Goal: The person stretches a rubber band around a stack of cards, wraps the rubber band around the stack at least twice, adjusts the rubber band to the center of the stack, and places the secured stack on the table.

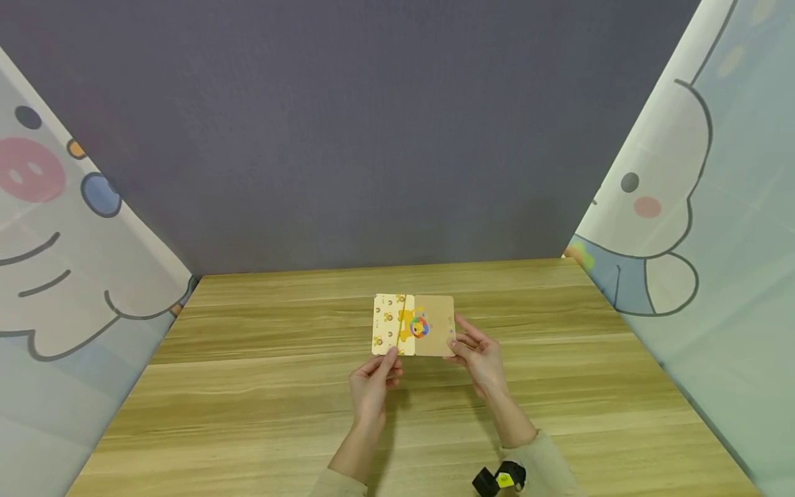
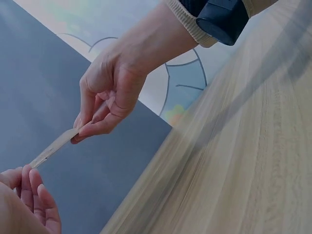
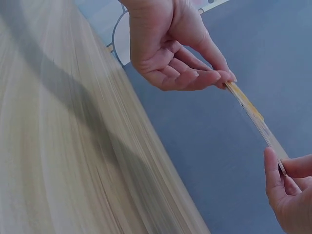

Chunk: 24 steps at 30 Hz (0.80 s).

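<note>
A small open booklet (image 1: 435,310) is held up over the table, facing the head camera. Its left half is cream with little bear prints and a slanting brownish line; the right half is plain tan, with a colourful lion figure near the fold. My left hand (image 1: 369,386) pinches the bottom edge of the cream half, thumb in front. At the lower right corner my right hand (image 1: 486,364) grips the tan half between thumb and fingers. Seen edge-on in the left wrist view, the booklet (image 2: 54,146) is thin and spans the two hands.
Below the hands spreads a wood-grain table (image 1: 248,414). A dark grey panel (image 1: 385,138) stands along its far edge. Curtains with cartoon animals (image 1: 56,276) flank both sides. A black wrist camera (image 1: 497,478) sits on the right sleeve.
</note>
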Available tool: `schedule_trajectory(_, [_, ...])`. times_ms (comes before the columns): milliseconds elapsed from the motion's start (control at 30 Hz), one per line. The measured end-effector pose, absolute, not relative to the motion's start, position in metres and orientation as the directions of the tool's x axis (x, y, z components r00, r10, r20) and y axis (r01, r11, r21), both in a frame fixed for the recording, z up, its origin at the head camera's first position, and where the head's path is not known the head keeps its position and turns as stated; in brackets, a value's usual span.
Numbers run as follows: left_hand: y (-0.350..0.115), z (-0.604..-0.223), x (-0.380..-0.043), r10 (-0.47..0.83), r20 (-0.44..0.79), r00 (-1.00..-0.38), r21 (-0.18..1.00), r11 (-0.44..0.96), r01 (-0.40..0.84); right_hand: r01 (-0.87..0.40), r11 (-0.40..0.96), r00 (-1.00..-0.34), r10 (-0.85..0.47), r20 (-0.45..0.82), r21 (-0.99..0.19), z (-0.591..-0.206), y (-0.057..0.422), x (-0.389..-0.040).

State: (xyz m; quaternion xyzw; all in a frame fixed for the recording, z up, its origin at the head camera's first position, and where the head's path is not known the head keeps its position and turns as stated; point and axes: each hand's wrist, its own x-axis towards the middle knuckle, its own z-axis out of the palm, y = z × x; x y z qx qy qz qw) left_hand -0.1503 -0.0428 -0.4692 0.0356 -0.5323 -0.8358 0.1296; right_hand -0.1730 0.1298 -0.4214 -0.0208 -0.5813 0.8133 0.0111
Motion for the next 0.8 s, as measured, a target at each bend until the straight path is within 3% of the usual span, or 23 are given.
schedule_trajectory(300, [-0.032,-0.449,-0.142,-0.186,-0.141,-0.972,0.892,-0.45,-0.043,0.012,-0.308,-0.999,0.034,-0.023,-0.951,-0.423,0.124,-0.172])
schedule_trajectory(800, [-0.022,-0.458,-0.142,-0.307,-0.106,-0.946,0.924,-0.381,0.02,-0.01,-0.32,-1.0,0.013,0.006,-0.947,-0.424,0.124,-0.174])
